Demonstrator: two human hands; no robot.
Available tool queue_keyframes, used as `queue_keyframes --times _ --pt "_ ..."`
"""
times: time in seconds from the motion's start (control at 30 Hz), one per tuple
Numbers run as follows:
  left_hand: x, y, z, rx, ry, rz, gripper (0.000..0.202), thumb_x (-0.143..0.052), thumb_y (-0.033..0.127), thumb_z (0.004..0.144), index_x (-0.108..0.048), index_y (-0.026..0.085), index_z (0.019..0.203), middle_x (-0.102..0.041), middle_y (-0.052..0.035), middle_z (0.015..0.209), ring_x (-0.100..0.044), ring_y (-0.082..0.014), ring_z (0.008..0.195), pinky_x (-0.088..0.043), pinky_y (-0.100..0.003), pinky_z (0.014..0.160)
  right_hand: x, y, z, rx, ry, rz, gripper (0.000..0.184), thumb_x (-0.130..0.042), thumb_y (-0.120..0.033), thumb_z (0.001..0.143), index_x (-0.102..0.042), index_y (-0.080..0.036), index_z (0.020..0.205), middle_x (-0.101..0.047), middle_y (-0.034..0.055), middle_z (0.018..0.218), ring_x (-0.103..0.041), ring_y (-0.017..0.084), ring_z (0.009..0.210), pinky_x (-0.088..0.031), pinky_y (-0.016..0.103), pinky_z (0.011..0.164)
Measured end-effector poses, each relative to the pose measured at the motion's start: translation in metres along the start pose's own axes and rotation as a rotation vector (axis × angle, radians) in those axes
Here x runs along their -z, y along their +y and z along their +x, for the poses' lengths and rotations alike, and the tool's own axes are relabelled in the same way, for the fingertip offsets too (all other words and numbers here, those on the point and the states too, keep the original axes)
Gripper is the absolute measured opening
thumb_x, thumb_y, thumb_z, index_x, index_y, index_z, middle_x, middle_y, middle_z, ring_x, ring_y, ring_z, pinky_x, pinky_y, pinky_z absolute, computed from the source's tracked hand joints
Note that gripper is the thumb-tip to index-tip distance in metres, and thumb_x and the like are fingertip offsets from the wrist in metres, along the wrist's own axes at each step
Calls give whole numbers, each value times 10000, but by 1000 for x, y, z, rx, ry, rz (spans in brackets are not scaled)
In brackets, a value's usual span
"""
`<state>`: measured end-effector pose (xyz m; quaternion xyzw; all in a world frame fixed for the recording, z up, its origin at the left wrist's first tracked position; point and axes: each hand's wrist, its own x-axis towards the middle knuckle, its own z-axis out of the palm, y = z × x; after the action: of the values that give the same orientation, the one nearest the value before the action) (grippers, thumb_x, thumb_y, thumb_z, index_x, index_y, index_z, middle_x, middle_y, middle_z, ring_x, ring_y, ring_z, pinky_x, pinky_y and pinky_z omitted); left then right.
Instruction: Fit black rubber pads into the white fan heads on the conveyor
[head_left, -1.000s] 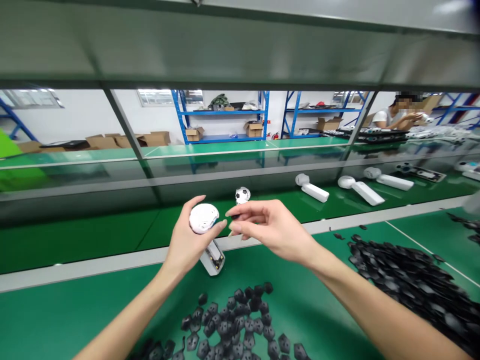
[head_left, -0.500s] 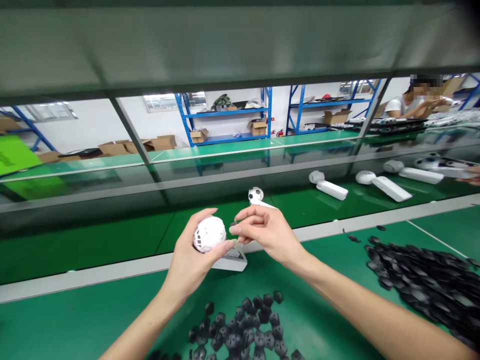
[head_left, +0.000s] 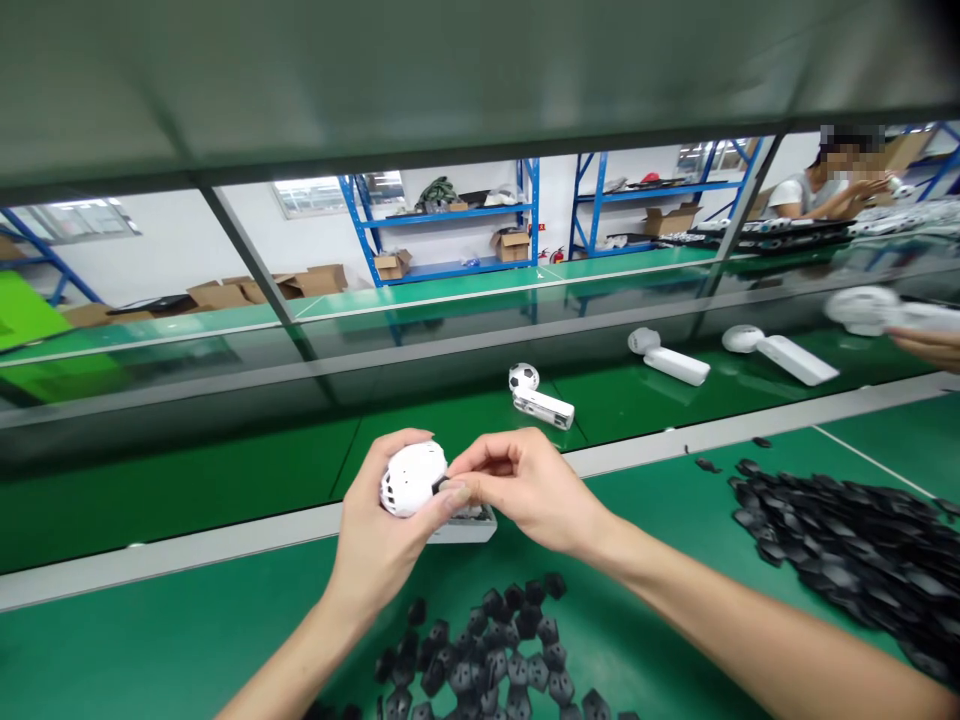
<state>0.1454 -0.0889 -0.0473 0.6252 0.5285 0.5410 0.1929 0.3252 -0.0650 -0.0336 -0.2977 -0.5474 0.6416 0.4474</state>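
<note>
My left hand point(head_left: 379, 525) is wrapped round the white ball-shaped head point(head_left: 411, 480) of a device, which has dark openings along its left side. Its white rectangular body point(head_left: 465, 527) sticks out to the right, below my hands. At the ball's lower right, my right hand point(head_left: 517, 490) pinches a small black pentagon piece point(head_left: 439, 484) against the surface. Fingertips cover most of that piece. On the green table below lies a loose heap of similar black pentagon pieces point(head_left: 480, 650).
A larger pile of black pieces point(head_left: 847, 550) lies to the right. On the green belt stand a device with a soccer-ball head point(head_left: 544, 407) and white devices point(head_left: 675, 365). Another person's hand point(head_left: 930, 345) holds a device at the right edge. A metal rail point(head_left: 637, 450) borders the belt.
My right hand has moved left, bringing the black piece from beside the ball onto it. The devices on the belt have shifted right, and the other person's hand now lifts one.
</note>
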Motion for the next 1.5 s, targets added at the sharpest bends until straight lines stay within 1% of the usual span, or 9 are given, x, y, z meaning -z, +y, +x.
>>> queue_keyframes --times 0.23,0.4,0.6,0.73,0.87,0.97,1.17,1.37,1.5 --pt "5 10 0 -47 23 41 353 -822 461 765 -678 210 967 -737 -83 1022 -711 -234 839 -575 -295 662 14 -13 -5 -16 -259 -124 190 -710 -271 890 -853 -193 989 -827 35 880 -787 213 901 -603 310 815" --pt "7 7 3 -86 -23 34 292 -787 415 799 -673 203 964 -729 -90 1029 -711 -241 897 -574 -308 723 20 -13 -1 -29 -110 -154 147 -727 -245 880 -794 -173 988 -833 53 921 -795 199 860 -624 310 793" --pt "10 2 6 17 -61 -8 379 -807 478 820 -669 194 1029 -713 -72 1024 -677 -198 759 -538 -292 642 30 -16 -2 -38 -118 -285 147 -653 -193 929 -776 -170 1005 -835 52 940 -791 183 847 -611 282 758" --pt "8 5 6 93 -45 2 437 -874 462 754 -676 197 1037 -712 -49 954 -644 -174 711 -522 -262 590 44 -26 -18 -86 -146 -700 153 -666 -172 921 -807 -182 979 -832 43 874 -790 212 821 -557 286 719" --pt "2 -5 21 356 84 -237 566 -929 453 710 -667 207 1148 -693 -25 861 -661 -178 709 -546 -252 580 52 -25 -44 -159 -193 -1198 216 -681 -62 849 -833 -215 841 -819 27 797 -760 231 771 -439 307 659" --pt "4 -20 39 606 221 -500 424 -843 321 837 -645 201 1193 -705 -52 1004 -716 -169 835 -610 -237 678 52 -20 -57 -233 -270 -1379 149 -773 -92 838 -834 -226 819 -816 45 807 -753 270 787 -349 326 614" --pt "27 -38 56 841 101 -636 290 -739 282 927 -674 205 1199 -652 -181 1379 -733 -274 1152 -670 -359 902 44 -12 -55 -295 -323 -1424 93 -883 -238 863 -812 -215 808 -804 73 826 -752 311 841 -303 331 613" --pt "33 -42 46 760 -104 -464 297 -787 260 822 -739 165 1098 -737 -177 1294 -750 -265 1102 -643 -343 881 49 0 -52 -338 -317 -1314 130 -815 -118 807 -771 -231 759 -792 23 773 -731 248 783 -332 296 619" --pt "31 -8 33 401 -256 -182 112 -690 265 765 -733 183 829 -782 -116 975 -755 -266 914 -624 -427 878 72 23 -46 -323 -234 -962 95 -715 -269 831 -709 -222 749 -759 34 712 -703 211 684 -437 273 615"
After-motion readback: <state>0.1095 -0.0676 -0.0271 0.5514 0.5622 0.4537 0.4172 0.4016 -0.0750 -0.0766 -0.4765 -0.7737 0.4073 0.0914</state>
